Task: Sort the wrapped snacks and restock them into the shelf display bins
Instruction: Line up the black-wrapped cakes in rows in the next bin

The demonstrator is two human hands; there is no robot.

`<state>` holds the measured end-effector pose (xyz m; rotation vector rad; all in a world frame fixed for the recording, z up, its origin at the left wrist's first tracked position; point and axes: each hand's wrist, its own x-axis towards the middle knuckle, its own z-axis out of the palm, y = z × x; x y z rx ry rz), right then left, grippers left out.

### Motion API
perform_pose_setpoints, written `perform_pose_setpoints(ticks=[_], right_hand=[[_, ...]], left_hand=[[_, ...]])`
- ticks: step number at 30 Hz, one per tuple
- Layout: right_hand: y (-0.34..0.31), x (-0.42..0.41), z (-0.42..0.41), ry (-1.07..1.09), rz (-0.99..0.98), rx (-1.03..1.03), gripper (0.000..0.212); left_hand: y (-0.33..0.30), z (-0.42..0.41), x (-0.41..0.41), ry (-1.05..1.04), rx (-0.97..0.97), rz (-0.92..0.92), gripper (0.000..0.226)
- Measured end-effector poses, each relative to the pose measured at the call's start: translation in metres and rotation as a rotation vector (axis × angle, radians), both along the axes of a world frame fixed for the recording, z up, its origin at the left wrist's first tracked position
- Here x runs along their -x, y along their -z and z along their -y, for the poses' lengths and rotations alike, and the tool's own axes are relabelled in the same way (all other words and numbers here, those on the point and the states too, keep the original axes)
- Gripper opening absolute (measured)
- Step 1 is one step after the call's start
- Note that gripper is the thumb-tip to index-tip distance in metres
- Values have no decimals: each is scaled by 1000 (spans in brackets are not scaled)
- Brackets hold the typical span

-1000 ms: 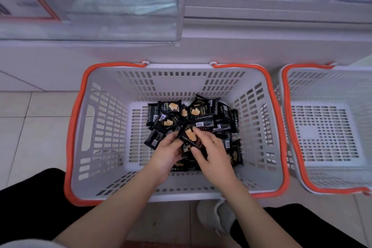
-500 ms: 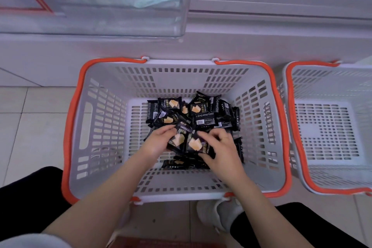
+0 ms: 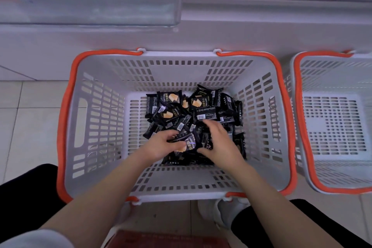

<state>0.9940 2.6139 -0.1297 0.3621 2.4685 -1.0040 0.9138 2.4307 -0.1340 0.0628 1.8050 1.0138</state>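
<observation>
1. Centrally, a grey slotted basket (image 3: pixel 96 127) with an orange rim sits on the tiled floor (image 3: pixel 30 106), its far side close against the white base of a shelf unit (image 3: pixel 241 32).
2. A heap of black-wrapped snacks (image 3: pixel 205 110) lies on the basket floor, toward the far-right part. Several wrappers face up, showing a pale cake picture and the word "DRYCAKE"; others show barcode labels.
3. Left hand (image 3: pixel 161 145): in the near-left edge of the heap, fingers curled, thumb and fingers pinching one black packet (image 3: pixel 189 143) whose printed face tilts up.
4. Right hand (image 3: pixel 219 143): just beside the left, palm down over the heap, fingers bent into the wrappers, thumb spread toward the left. Whether it actually has hold of a packet cannot be told; the fingertips are buried among the wrappers.
5. The two hands are near each other but do not appear to touch; the pinched packet lies between them.
6. A second basket (image 3: pixel 332 179) of the same type stands just to the right, cut off by the frame edge; its visible floor shows only slots.
7. At far left, above the first basket, a clear plastic display bin (image 3: pixel 90 2) fronts the shelf; its contents are blurred.
8. Near edge: dark trouser legs on both sides and a white shoe (image 3: pixel 217 213) just behind the basket.
</observation>
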Motion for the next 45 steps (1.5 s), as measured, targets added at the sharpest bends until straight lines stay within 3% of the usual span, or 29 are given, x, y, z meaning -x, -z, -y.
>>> perform_pose_setpoints(ticks=[2,5,7,10,17,23,25,27,29,31,32,34,38,40,45], right_hand=[[12,2,-13,102,117,-34,65],[30,0,-22,32,263,-67,49],[38,-1,-20,-65,292,-63,48],[48,4,-14,-156,294,-134,56],[65,9,-1,-428,319,-389,76],[70,17,4,-573,197,-552,50],[65,18,3,-496,232,-422,46],[56,20,-3,-248,292,-153,43],[43,20,-9,125,399,264,33],[27,15,-14,520,472,813,25],[18,10,-16,639,463,1030,24],[3,2,-20,693,426,1258,27],[-18,-8,-14,668,341,1276,23],[-24,-11,-6,652,281,1143,11],[-33,-17,15,494,135,803,13]], left_hand=[[6,6,3,-10,104,-64,17],[15,20,7,-8,232,-113,19],[20,30,8,-8,301,-108,14],[25,40,8,-29,357,-72,28],[23,42,1,-94,328,0,33],[12,34,2,-77,284,-106,35],[9,32,3,-144,252,-125,35],[6,31,4,-203,216,-127,36],[3,29,3,-224,193,-133,37],[-2,28,2,-217,187,-155,37],[-4,27,0,-212,183,-175,36],[-9,25,-3,-215,151,-199,35],[-21,22,-10,-288,45,-152,38],[-25,20,-14,-287,20,-157,36],[-37,13,-23,-321,-19,-106,29]])
